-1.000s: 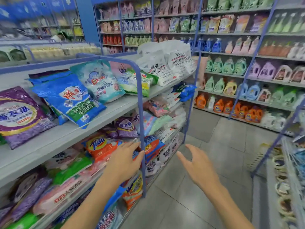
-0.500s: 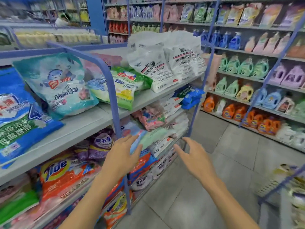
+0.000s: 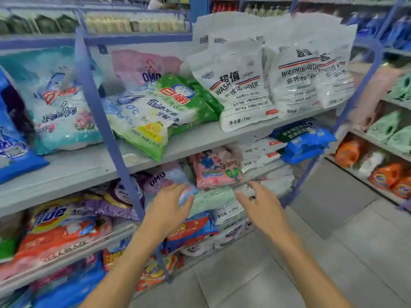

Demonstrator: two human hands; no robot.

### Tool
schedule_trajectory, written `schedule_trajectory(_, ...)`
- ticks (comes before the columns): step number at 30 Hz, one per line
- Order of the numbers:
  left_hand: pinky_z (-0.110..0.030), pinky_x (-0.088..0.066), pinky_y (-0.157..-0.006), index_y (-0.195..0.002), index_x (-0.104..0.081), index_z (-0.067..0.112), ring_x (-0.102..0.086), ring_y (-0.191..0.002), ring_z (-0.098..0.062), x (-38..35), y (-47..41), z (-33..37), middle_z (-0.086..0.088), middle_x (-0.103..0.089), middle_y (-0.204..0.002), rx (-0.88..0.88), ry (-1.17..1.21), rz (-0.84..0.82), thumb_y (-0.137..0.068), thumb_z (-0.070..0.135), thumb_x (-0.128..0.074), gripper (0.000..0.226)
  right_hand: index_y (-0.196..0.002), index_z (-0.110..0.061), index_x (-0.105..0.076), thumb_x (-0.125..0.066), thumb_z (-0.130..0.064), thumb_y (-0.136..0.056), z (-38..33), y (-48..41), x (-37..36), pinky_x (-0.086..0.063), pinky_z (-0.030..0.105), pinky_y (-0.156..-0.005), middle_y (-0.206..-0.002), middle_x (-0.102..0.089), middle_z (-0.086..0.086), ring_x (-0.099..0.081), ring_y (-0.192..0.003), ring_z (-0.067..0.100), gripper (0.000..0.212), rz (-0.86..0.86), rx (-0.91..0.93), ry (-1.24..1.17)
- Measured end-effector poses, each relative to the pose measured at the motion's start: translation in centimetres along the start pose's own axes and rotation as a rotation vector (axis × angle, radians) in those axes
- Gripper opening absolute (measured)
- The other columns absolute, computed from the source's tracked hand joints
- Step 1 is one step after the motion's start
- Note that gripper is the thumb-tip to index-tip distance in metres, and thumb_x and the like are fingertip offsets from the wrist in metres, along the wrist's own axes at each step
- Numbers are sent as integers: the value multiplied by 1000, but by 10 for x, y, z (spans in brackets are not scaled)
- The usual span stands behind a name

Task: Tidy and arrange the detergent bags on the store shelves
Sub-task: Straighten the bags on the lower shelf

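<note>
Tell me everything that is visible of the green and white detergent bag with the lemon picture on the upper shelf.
The green and white detergent bag is glossy, crinkled plastic with a red logo and a yellow lemon picture. It looks full and lies slanted on the grey shelf, its lower corner hanging over the front edge. It partly covers the pink OMO bag behind it; the white washing powder bag touches its right side.

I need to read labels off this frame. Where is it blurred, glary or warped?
Head view: the white bags read clearly, with some sheen on the plastic; the back shelf and the orange bottles at the edges are smeared; the blue upright slants, likely wide-angle distortion.
</note>
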State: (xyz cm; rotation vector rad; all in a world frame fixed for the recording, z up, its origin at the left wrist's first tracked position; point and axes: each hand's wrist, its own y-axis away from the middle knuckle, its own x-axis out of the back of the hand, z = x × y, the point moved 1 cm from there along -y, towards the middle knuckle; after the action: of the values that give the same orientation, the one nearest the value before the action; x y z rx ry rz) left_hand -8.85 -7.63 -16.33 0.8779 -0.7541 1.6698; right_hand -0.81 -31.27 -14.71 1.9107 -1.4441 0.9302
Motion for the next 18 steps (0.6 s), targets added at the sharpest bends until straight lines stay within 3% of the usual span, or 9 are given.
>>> schedule_trajectory(4, -39, -38, -110, -144, -54, 10, -53, -131, -30, -27, -19, 24, -9, -59, -143, 99, 6, 30, -105, 37, -52, 48, -151, -23, -45, -51, -56, -100, 28, -44, 5, -40, 38, -104, -150, -52, 1, -48, -136, 22, 61, -86, 48, 5)
schedule_trajectory(11, -44, -38, -116, -151, -46, 18, -41, -144, -25, -64, -42, 20, -3, -47, -156, 239, 42, 16, -104, 51, -46, 57, -151, -24, -44, -51, -60, -98, 52, -91, -6, -42, 41, -107, -152, -52, 1, -48, -139, 23, 64, -179, 96, -30)
schedule_trajectory(18, -42, -45, -107, -147, -51, 18, -49, -137, -27, -70, -53, -4, -3, -54, -149, 361, 54, 67, -104, 44, -50, 50, -152, -17, -44, -53, -55, -99, 36, -123, -21, -40, 41, -112, -155, -49, 2, -48, -139, 22, 67, -263, 181, -5)
